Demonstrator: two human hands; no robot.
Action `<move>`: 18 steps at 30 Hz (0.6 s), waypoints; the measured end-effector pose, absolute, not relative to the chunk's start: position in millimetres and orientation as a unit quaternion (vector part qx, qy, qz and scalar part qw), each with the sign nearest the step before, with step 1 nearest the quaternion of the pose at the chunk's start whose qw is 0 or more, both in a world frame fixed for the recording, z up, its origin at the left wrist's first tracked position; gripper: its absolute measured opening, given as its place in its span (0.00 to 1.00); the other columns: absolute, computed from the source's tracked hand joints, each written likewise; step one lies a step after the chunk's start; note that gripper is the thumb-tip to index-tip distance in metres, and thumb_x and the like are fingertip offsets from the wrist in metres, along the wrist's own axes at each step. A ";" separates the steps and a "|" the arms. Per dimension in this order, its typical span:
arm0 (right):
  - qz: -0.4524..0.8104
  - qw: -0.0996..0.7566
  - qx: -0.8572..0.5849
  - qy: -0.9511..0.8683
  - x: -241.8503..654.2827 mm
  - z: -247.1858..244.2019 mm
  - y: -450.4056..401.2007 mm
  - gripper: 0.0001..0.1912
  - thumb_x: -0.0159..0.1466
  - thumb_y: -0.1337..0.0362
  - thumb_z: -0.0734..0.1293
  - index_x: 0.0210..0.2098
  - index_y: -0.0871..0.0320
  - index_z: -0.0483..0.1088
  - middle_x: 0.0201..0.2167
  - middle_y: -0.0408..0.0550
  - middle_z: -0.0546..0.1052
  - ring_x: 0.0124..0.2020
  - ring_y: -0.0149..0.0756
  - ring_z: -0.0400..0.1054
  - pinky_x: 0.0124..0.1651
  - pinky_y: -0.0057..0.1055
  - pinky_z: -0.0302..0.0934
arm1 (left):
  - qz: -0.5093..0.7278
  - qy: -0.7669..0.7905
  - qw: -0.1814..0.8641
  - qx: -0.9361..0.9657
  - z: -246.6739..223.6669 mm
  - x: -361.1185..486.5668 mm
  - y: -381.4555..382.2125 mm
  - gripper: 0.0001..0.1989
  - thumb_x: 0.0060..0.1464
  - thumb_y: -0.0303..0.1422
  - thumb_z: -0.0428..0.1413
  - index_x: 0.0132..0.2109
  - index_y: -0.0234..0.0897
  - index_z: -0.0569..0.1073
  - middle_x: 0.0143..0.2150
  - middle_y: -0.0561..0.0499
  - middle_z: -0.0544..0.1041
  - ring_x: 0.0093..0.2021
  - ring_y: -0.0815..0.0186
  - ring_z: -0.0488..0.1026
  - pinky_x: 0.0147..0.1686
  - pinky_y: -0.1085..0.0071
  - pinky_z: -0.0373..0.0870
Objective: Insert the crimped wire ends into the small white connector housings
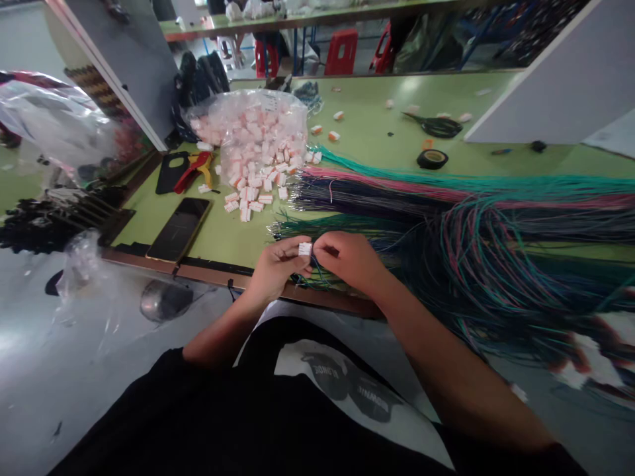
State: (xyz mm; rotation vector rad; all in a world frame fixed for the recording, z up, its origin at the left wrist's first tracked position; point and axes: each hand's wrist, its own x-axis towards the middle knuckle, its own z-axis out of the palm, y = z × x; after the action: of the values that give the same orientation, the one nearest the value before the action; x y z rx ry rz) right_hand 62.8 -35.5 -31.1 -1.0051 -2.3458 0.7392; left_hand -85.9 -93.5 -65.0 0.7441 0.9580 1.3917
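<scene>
Between the fingers of my left hand [280, 266] is a small white connector housing [305, 249], held near the table's front edge. My right hand [350, 259] is closed in a pinch just to the right of it, with a thin dark wire [317, 263] at its fingertips. Whether the wire's end sits inside the housing is too small to tell. Beyond my hands lie bundles of dark green wires [337, 223] and of pink and black wires [377, 192], their metal-tipped ends pointing left. A heap of white and orange connector housings [253, 188] spills from a clear plastic bag [268, 106].
A phone [179, 228], red-and-yellow pliers [194, 170] and a black phone case [171, 173] lie to the left. Black tape [432, 158] and dark-handled scissors [439, 125] sit at the back right. Teal wires [536, 182] run off to the right. Grey panels [555, 79] stand at both sides.
</scene>
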 end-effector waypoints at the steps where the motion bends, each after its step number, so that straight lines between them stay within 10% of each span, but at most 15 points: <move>1: 0.265 0.236 -0.372 -0.858 62.9 -31.2 -35.6 0.08 0.56 0.70 0.62 0.21 0.57 0.68 0.22 0.42 0.73 0.24 0.29 0.61 0.30 0.26 0.50 | 0.600 0.418 0.601 0.323 -64.6 -85.8 -93.6 0.20 0.34 0.30 0.69 0.38 0.33 0.77 0.23 0.56 0.78 0.21 0.71 0.74 0.22 0.75 0.73; 18: 0.321 0.117 -0.350 -0.872 79.9 0.0 -19.3 0.08 0.57 0.67 0.64 0.24 0.59 0.73 0.23 0.40 0.74 0.26 0.28 0.64 0.33 0.26 0.52 | 0.603 0.409 0.623 0.285 -61.0 -86.9 -96.8 0.21 0.31 0.30 0.72 0.37 0.34 0.79 0.23 0.55 0.79 0.21 0.71 0.75 0.22 0.76 0.73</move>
State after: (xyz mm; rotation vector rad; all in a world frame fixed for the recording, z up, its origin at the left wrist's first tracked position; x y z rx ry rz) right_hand 79.9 -19.3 0.0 -1.0229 -2.5529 0.9404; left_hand -86.9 -96.8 -61.0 0.6548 0.9391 1.3854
